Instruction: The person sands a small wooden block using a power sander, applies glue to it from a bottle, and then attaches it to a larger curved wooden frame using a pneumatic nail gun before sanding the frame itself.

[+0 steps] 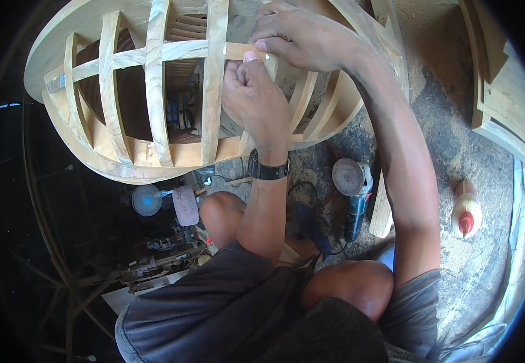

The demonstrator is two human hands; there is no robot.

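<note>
A pale wooden frame (156,109) with curved slats and an oval rim fills the upper left. Between two of its slats sits a short wooden strip (242,51), in line with the crosspiece (128,58) to its left. My left hand (252,91), below the strip, presses its thumb on it with the fingers curled under. From the right, my right hand (292,37) pinches the strip's right end between thumb and fingers. Some right-hand fingertips are hidden behind the hand and the frame.
An angle grinder (354,206) with a round disc lies on the dusty floor below the frame. A glue bottle (466,213) with a red cap is further right. A wooden panel (504,115) borders the right side. Loose tools and scraps (165,257) lie lower left.
</note>
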